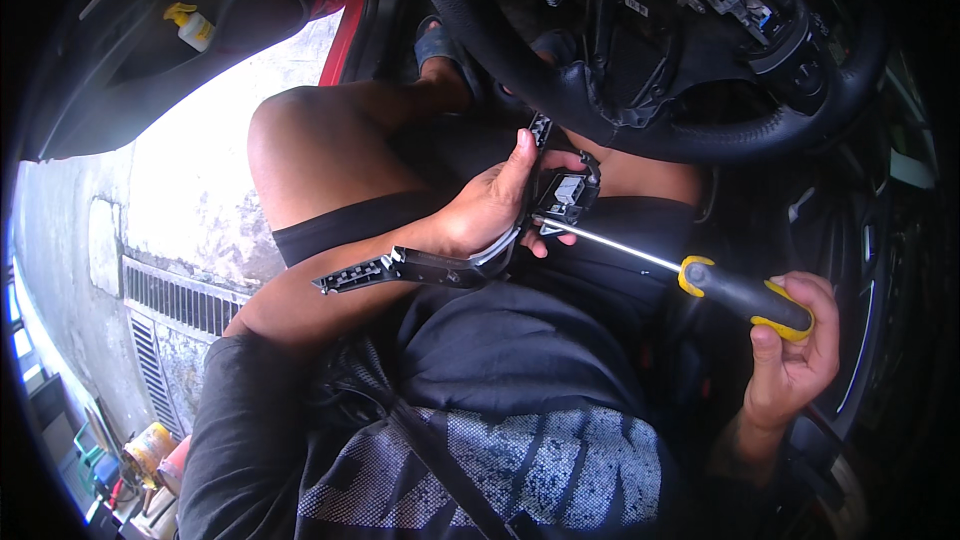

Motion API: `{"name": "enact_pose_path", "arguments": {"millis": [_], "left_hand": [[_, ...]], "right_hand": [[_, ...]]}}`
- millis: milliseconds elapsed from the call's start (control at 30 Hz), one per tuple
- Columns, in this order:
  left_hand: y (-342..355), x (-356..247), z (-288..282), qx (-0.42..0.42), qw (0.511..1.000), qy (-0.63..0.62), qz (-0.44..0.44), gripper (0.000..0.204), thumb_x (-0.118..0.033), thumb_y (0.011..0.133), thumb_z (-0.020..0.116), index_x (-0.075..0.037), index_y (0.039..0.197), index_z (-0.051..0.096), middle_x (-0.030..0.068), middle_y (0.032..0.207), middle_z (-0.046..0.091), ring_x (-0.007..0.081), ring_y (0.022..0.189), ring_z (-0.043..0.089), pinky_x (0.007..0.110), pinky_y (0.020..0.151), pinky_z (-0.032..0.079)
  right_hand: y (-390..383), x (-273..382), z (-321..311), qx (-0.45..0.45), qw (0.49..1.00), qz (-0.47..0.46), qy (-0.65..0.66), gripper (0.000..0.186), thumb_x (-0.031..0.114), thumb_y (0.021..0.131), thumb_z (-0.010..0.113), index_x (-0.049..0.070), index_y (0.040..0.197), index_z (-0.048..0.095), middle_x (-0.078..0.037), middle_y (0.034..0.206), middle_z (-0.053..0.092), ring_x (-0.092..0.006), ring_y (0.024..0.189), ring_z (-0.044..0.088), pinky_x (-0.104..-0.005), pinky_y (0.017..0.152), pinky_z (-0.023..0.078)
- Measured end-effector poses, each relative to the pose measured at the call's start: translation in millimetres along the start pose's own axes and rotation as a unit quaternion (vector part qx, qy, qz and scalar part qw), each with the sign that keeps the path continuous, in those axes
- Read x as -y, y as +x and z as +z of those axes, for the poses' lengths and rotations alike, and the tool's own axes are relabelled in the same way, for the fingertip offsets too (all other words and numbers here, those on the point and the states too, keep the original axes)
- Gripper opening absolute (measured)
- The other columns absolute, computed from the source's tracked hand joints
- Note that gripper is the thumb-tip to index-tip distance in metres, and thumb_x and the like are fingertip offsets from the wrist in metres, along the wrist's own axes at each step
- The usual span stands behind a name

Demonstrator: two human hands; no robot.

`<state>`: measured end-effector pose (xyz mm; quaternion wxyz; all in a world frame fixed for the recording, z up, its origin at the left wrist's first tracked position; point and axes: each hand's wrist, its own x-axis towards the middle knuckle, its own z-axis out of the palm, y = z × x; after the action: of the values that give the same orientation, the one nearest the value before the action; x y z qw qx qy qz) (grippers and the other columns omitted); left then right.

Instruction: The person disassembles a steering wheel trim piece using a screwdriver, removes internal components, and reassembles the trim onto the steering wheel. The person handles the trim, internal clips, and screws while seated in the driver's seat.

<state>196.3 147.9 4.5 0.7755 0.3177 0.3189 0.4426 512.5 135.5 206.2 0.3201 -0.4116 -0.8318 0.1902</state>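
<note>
My left hand [495, 202] grips a curved black plastic trim piece [360, 273] above my lap, thumb up and fingers wrapped behind it. A dark module with a light rectangular connector [568, 190] sits on the part between my fingers. My right hand [795, 360] is closed on the end of a black-and-yellow screwdriver handle [740, 290]. Its long metal shaft reaches leftward to the lower edge of the module by my left fingers; the exact tip contact is too small to tell.
A black steering wheel [660, 135] with exposed centre parts arches above my knees. An open car door [170, 50] holds a white-and-yellow bottle [195, 30]. Outside lie pale paving [220, 210], a metal drain grate [160, 290] and several tubs [150, 445]. Dark console and seat surround my right side.
</note>
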Motion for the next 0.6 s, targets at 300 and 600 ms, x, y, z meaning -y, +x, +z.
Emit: {"name": "enact_pose_path", "arguments": {"millis": [300,600], "left_hand": [[1,2,-2,0.006,1.000,0.002,0.000,0.109,-0.091,0.101,0.017,-0.004,0.161,0.045,0.0122,0.129,0.070,0.0191,0.098,0.078,0.026,0.067,0.064],[2,2,-3,0.009,1.000,0.000,0.006,0.108,-0.091,0.100,0.017,-0.006,0.160,0.045,0.0122,0.132,0.069,0.0191,0.098,0.078,0.025,0.066,0.064]], "right_hand": [[7,0,-4,0.007,1.000,0.013,-0.004,0.050,0.027,0.095,0.090,0.000,0.132,0.069,-0.014,0.121,0.067,-0.0229,0.111,0.073,-0.0324,0.094,0.066],[10,2,-3,0.002,1.000,0.031,0.001,0.052,0.029,0.095,0.091,-0.001,0.132,0.069,-0.014,0.121,0.068,-0.0231,0.110,0.075,-0.0325,0.094,0.066]]}}
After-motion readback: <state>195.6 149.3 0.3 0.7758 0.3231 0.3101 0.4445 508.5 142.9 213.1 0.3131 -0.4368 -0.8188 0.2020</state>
